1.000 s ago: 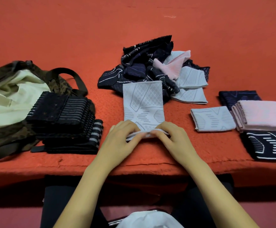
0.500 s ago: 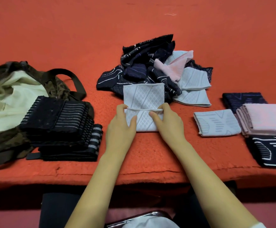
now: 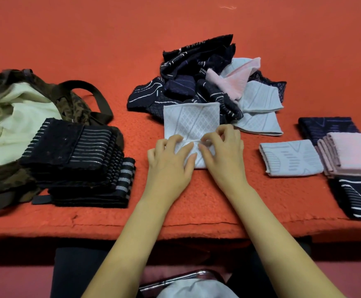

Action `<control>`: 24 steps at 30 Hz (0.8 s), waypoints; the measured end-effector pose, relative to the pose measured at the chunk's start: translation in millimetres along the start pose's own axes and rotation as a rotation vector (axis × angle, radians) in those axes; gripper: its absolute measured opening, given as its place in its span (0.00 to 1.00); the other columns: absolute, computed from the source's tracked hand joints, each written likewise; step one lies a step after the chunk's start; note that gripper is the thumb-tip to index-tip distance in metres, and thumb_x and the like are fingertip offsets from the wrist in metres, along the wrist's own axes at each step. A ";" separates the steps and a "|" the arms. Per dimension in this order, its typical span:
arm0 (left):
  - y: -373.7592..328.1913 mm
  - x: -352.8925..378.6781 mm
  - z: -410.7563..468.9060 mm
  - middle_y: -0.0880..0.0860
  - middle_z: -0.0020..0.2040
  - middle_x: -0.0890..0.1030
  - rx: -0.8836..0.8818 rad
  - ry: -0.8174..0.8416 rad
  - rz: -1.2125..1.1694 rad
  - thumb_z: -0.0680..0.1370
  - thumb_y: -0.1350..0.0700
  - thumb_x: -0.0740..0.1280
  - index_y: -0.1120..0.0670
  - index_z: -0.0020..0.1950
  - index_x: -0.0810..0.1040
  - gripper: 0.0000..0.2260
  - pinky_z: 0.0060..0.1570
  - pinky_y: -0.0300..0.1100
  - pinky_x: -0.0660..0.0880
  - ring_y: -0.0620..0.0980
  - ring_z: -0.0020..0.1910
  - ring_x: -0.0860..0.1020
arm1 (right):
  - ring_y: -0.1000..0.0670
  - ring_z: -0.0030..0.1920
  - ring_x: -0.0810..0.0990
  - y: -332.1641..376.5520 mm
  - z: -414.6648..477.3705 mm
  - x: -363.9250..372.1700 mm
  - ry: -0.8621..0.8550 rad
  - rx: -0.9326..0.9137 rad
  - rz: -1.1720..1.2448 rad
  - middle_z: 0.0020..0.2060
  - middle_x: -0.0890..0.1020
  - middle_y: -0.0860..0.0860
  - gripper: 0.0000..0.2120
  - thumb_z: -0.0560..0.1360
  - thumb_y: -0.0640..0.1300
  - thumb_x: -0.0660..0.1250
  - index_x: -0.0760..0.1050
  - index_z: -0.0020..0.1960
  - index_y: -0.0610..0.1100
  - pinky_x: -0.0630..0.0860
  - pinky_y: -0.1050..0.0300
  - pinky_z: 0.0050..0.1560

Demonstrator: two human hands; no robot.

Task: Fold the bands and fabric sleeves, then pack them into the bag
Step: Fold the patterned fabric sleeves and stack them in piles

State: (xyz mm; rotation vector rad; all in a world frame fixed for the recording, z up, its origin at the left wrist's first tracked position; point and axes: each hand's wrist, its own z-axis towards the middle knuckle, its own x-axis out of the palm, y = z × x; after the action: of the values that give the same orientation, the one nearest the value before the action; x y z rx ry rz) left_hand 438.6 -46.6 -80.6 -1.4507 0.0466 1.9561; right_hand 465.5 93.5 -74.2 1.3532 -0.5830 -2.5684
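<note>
Head camera looks down over a bench (image 3: 72, 39) covered in orange-red cloth, with the person seated at its near edge. Far left lies a camouflage bag (image 3: 1, 179), its mouth gaping on a cream lining (image 3: 14, 125), and a dark strap (image 3: 98, 93) loops up behind it. Just beside it, partly resting on the bag's edge, sits a stack of black bands (image 3: 74, 160) with grey stripes, folded flat. In the middle, both hands are on a pale grey sleeve (image 3: 191, 121) that lies on the bench with its near end folded over on itself. The left hand (image 3: 169, 166) lies on the folded part with fingers and thumb spread, pressing it down and gripping nothing. The right hand (image 3: 223, 155) rests on the same fold, thumb stretched along the cloth and fingers arched with their tips at the folded edge; whether they pinch that edge or only touch it, I cannot tell. Right behind the sleeve, touching its far end, is a loose heap of sleeves (image 3: 199, 82) not yet folded, mostly navy with white lines, plus some pink and pale grey ones. To the right, apart from the hands, lie the folded ones: a grey square (image 3: 291, 158), a pink stack (image 3: 355, 153) just beside it, a navy piece (image 3: 327, 125) behind, and a black piece (image 3: 360, 196) with white lines at the near right.
</note>
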 end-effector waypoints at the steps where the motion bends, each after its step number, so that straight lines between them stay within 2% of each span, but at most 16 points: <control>1: 0.8 0.2 -0.9 0.50 0.62 0.76 -0.001 -0.007 0.007 0.76 0.44 0.56 0.47 0.58 0.80 0.18 0.50 0.46 0.60 0.52 0.56 0.69 | 0.47 0.50 0.67 0.3 -3.2 -0.5 0.025 -0.019 -0.016 0.51 0.73 0.45 0.08 0.73 0.47 0.65 0.78 0.50 0.45 0.65 0.50 0.48; 4: 1.8 1.2 -0.3 0.50 0.61 0.76 -0.020 -0.028 0.040 0.76 0.44 0.56 0.47 0.57 0.80 0.18 0.48 0.47 0.62 0.53 0.55 0.70 | 0.49 0.56 0.65 -5.8 -11.4 -6.6 0.136 -0.052 -0.016 0.57 0.73 0.46 0.18 0.76 0.53 0.56 0.78 0.58 0.47 0.63 0.50 0.53; 6: 1.3 1.4 0.3 0.49 0.61 0.76 -0.034 -0.019 0.052 0.76 0.43 0.56 0.46 0.58 0.80 0.18 0.48 0.47 0.63 0.52 0.55 0.70 | 0.48 0.60 0.65 -12.2 -13.1 -11.3 0.260 -0.033 0.000 0.62 0.70 0.46 0.25 0.76 0.58 0.50 0.74 0.65 0.49 0.63 0.49 0.57; 9: 0.0 0.7 -0.5 0.49 0.61 0.76 -0.053 -0.004 0.040 0.76 0.43 0.55 0.45 0.58 0.80 0.19 0.48 0.46 0.60 0.52 0.54 0.70 | 0.46 0.63 0.65 -16.1 -12.4 -12.0 0.347 -0.010 -0.020 0.66 0.68 0.46 0.31 0.75 0.61 0.44 0.70 0.69 0.49 0.63 0.48 0.59; 12: 1.4 -1.5 -1.2 0.49 0.63 0.74 -0.090 0.011 0.026 0.77 0.46 0.57 0.43 0.59 0.79 0.15 0.48 0.46 0.58 0.52 0.55 0.70 | 0.44 0.62 0.67 -14.7 -13.0 -9.7 0.318 -0.021 -0.064 0.65 0.70 0.45 0.30 0.75 0.59 0.44 0.71 0.69 0.49 0.65 0.47 0.58; 16: 6.2 -2.4 0.6 0.48 0.68 0.67 -0.175 0.036 -0.109 0.80 0.54 0.61 0.43 0.61 0.77 0.13 0.52 0.42 0.55 0.49 0.61 0.66 | 0.43 0.62 0.68 -15.7 -14.6 -9.3 0.308 -0.043 -0.071 0.65 0.70 0.44 0.28 0.76 0.58 0.47 0.72 0.68 0.47 0.67 0.46 0.57; 21: 11.9 -5.8 2.6 0.47 0.63 0.70 -0.202 -0.023 -0.331 0.79 0.57 0.63 0.48 0.56 0.80 0.10 0.53 0.40 0.55 0.49 0.58 0.72 | 0.43 0.59 0.70 -17.1 -17.2 -11.3 0.217 -0.086 0.071 0.63 0.72 0.42 0.20 0.77 0.54 0.56 0.80 0.58 0.44 0.71 0.48 0.59; 24: 12.9 -6.7 1.1 0.49 0.59 0.73 -0.183 -0.047 -0.293 0.78 0.58 0.64 0.50 0.56 0.81 0.09 0.57 0.41 0.57 0.51 0.60 0.69 | 0.43 0.62 0.70 -18.4 -16.8 -10.6 0.162 -0.126 0.030 0.62 0.75 0.44 0.17 0.77 0.52 0.58 0.81 0.54 0.44 0.70 0.45 0.62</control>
State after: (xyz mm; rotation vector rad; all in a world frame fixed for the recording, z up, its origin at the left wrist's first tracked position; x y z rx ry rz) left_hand 431.6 -59.3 -79.1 -1.4346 -0.3556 1.7876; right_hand 485.7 109.4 -82.6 1.4783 -0.4040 -2.3982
